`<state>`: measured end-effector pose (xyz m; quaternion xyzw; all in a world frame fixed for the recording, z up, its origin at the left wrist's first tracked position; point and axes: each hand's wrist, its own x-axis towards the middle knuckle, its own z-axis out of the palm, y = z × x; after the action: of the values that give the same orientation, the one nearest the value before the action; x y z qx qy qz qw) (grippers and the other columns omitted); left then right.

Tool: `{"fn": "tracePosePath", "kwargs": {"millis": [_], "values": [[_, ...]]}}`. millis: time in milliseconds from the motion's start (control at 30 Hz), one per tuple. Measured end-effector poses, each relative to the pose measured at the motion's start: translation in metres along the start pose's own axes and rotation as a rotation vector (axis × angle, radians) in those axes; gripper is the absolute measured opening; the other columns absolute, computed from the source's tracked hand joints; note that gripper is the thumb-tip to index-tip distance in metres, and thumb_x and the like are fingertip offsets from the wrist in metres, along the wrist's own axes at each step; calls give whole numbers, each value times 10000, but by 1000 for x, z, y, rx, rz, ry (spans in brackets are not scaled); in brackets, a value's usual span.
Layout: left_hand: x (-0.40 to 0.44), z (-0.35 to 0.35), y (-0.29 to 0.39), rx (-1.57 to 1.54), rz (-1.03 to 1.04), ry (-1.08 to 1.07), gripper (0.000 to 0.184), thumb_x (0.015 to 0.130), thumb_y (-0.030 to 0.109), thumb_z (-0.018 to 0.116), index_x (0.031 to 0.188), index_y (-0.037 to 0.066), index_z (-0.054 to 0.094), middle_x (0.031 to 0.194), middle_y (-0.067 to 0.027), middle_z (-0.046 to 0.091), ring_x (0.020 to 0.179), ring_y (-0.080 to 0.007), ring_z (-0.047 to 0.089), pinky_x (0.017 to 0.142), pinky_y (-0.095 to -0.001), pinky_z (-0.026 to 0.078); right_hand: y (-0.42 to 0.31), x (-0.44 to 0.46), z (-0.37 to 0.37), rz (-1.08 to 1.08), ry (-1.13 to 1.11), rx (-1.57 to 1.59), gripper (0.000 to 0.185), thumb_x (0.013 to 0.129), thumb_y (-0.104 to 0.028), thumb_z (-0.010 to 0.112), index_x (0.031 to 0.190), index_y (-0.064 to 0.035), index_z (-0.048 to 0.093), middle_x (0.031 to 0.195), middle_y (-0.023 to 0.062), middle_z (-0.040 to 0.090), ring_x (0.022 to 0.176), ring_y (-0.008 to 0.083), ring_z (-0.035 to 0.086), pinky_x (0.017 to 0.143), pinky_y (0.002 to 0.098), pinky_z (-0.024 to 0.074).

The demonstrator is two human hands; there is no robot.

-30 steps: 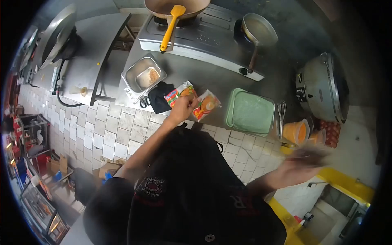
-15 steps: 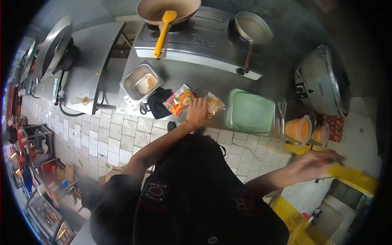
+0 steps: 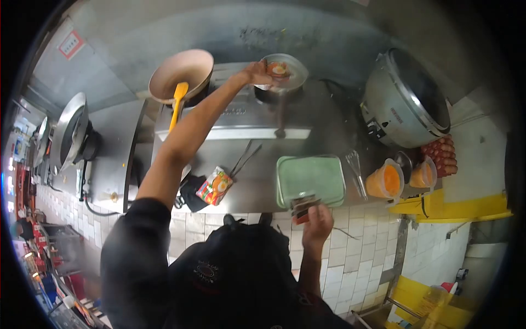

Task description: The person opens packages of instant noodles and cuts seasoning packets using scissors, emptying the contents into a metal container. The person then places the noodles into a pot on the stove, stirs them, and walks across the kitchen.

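Note:
At the back burner my left hand (image 3: 256,73) is closed on the edge of a red-orange noodle packet (image 3: 278,69) with an egg picture, held over the saucepan (image 3: 297,75). The packet hides part of the pan's inside. My right hand (image 3: 318,225) is raised at the counter's front edge, pinching some small dark and red sachets (image 3: 301,208); their print is blurred. Just behind them lies the light green tray (image 3: 311,178). A second noodle packet (image 3: 215,186) rests on the counter at left, beside tongs (image 3: 245,159) and a black cloth (image 3: 192,192).
A large pan (image 3: 181,68) with a yellow spatula (image 3: 178,104) sits on the left burner. On the right stand a big rice cooker (image 3: 389,98), a whisk (image 3: 357,172), tubs of orange liquid (image 3: 383,183) and eggs (image 3: 440,155). The stove front (image 3: 235,133) borders the counter.
My left hand has moved from the counter packets up to the saucepan, carrying one packet. My right hand has come in from the far right to the green tray, with sachets in it.

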<state>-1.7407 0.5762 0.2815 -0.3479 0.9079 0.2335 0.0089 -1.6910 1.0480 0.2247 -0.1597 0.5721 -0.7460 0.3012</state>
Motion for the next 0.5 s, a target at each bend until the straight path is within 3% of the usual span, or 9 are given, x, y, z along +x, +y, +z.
{"fn": "tracePosePath", "kwargs": {"millis": [67,133,267,333,400,467,500], "values": [[40,-8,15,184,32,25,1008,498,579,824,1287,24,532,1171,-225,640,1119,-352,609,918,-391,495,14,-2,-11,-45,28,41,236,945,-156,610,1016,68,583,847,151,674,582,209,651,552,338,571],[55,-20,37,503,112,-92,1007,484,592,829,1300,72,547,1180,-220,638,1141,-356,598,934,-434,494,30,-3,-27,-76,99,76,266,932,-174,647,1023,69,584,846,142,673,568,205,647,555,336,582],[92,-24,50,737,134,-287,1048,487,605,826,1364,125,514,1227,-216,618,1173,-345,582,952,-447,486,27,-4,-47,-14,192,135,254,928,-153,658,1037,65,587,838,123,670,565,191,645,551,320,576],[111,-20,45,880,278,-346,1035,497,593,824,1373,144,507,1308,-206,563,1184,-353,570,956,-448,488,34,0,-59,-22,204,167,218,935,-122,646,1044,58,590,831,110,667,562,175,642,551,321,576],[105,-24,61,903,292,-302,1021,470,527,848,1358,149,515,1341,-179,525,1164,-361,579,942,-457,496,39,7,-66,-20,198,178,183,947,-92,617,1047,59,590,818,101,667,561,164,642,554,318,576],[103,-25,72,1054,339,-265,855,481,370,898,1251,136,610,1198,-130,643,1143,-302,615,876,-428,539,45,14,-70,-5,180,120,163,950,-73,599,1048,57,588,804,106,666,560,168,643,560,328,578],[104,-29,76,1054,331,-262,855,481,370,898,1251,136,610,1198,-130,643,1143,-302,615,876,-428,539,45,18,-70,-4,172,120,163,950,-73,599,1048,57,588,804,106,666,560,168,643,560,328,578]]}}
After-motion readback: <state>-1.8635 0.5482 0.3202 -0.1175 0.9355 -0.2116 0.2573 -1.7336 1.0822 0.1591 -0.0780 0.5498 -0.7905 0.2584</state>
